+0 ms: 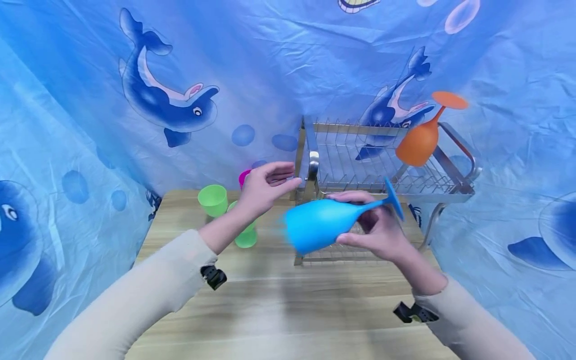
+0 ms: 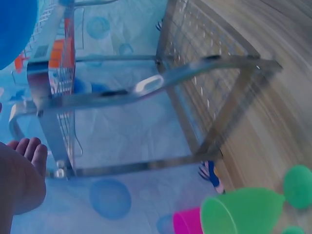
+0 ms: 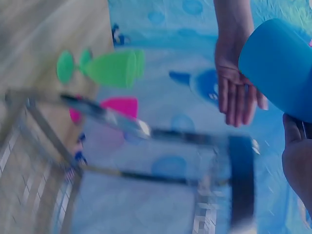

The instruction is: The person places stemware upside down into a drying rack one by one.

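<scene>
The blue goblet (image 1: 319,225) hangs tilted in the air before the metal rack (image 1: 313,167), mouth leftward; the right hand (image 1: 380,232) grips its bowl near the stem, fingers and thumb on opposite sides. The left hand (image 1: 270,187) is empty, its fingers loosely extended. The goblet looks like light, stiff plastic, unlikely to shatter, though its smooth matte curve may slip; the bowl's narrowing end seems the surest hold. Stiff wires line the rack, above a wood-grained surface (image 1: 252,310).
</scene>
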The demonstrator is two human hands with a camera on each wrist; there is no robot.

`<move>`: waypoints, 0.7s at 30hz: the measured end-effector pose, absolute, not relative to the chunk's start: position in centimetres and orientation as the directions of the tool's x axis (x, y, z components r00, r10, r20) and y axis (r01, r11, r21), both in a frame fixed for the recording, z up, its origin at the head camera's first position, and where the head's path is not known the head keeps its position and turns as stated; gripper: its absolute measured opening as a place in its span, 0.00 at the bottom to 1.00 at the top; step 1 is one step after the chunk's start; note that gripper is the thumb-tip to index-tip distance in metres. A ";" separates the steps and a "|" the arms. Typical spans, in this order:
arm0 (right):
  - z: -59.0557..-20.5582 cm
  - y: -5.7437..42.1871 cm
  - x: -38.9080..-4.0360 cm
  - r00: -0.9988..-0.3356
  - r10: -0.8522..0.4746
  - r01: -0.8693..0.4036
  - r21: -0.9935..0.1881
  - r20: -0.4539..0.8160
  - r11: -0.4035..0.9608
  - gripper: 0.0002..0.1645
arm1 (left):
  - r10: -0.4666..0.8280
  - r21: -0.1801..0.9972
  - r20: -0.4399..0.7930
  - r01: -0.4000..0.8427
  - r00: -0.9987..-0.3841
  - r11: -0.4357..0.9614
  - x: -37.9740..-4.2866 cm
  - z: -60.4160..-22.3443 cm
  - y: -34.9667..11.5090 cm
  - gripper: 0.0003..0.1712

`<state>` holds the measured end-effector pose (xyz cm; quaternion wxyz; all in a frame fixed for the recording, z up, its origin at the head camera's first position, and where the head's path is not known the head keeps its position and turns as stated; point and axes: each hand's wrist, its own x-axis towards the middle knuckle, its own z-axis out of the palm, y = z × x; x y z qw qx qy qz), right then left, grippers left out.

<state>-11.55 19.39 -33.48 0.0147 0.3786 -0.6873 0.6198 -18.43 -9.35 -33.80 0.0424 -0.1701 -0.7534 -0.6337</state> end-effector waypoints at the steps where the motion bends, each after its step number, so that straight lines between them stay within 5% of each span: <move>1: -32.9 20.1 -11.5 -0.717 -0.494 -0.544 -0.838 0.492 -0.047 0.37 | 0.197 0.943 0.272 0.302 -0.942 0.141 -18.6 -33.7 -8.8 0.28; 15: -25.1 28.2 -13.5 -0.665 -0.387 -0.678 -0.734 0.639 -0.045 0.42 | 0.085 0.947 0.264 0.275 -0.961 0.167 -19.9 -33.3 -5.5 0.16; 21: -22.4 30.3 -15.0 -0.736 -0.323 -0.653 -0.751 0.595 0.103 0.41 | 0.059 0.942 0.273 0.279 -0.960 0.187 -20.4 -33.5 -5.1 0.14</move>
